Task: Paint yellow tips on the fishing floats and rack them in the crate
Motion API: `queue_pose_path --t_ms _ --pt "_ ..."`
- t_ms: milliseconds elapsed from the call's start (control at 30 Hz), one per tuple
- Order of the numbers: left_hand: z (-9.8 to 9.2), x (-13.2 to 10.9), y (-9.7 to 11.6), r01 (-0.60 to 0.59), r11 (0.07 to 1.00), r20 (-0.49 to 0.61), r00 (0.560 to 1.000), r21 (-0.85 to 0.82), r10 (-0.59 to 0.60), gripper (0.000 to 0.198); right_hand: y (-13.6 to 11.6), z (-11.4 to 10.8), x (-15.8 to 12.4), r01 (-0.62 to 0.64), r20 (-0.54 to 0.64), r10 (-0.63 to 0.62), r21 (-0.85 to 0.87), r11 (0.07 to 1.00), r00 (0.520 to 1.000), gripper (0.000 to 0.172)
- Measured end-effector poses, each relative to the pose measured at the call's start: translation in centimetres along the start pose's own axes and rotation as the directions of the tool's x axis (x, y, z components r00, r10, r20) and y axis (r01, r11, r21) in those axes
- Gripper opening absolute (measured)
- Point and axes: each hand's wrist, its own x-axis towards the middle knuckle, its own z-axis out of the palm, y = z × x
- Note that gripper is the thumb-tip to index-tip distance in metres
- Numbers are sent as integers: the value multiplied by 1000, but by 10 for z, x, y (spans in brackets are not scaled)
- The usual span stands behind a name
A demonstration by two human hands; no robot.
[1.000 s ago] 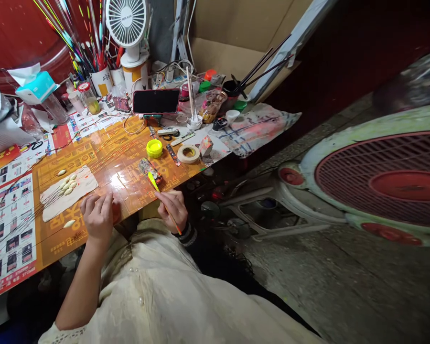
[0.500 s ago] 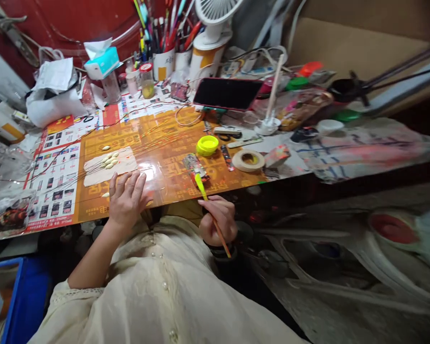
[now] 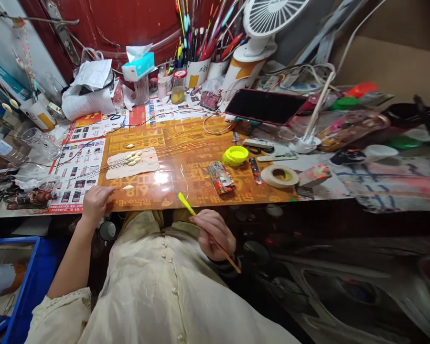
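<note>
Brush change: your thin brush with an orange handle and bright yellow tip (image 3: 188,207) is off the small rectangular block smeared with paint (image 3: 220,177); half a second ago its tip was at the block. Tip now points up and left, near the table edge.
Left-hand change: your left hand (image 3: 96,198) was spread flat near the pale pink cloth (image 3: 148,164); now it's in at the table edge, fingertips drawn together at the thin stem of the lone cream oval bead (image 3: 128,188).
Meaning: my read, work is passing from block to that single bead. Brush and bead are well apart, so no contact between them at this moment.
Grip, left: fingertips look pinched on the stem; bead itself is clear of your fingers, on their right. Can't tell whether it's raised off the orange printed sheet (image 3: 154,197).
Grip, right: your right hand (image 3: 217,234) is closed round the brush handle, just off the table edge. Hands well apart.
Bead position: between your hands, nearer the left; just below the cloth, which carries the cluster of cream oval beads (image 3: 134,158).
Yellow pot: round, bright yellow plastic pot (image 3: 235,155) sits beyond the block, well apart from both hands.
</note>
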Motion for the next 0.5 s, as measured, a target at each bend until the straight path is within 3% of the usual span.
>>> queue_pose_path --t_ms 267,500 --pt "-15 5 14 15 995 -118 993 -98 -26 30 11 16 3 -16 13 15 25 1000 1000 50" --pt "-20 12 48 -18 997 -274 962 -71 -2 26 19 20 -6 -67 14 66 64 996 998 47"
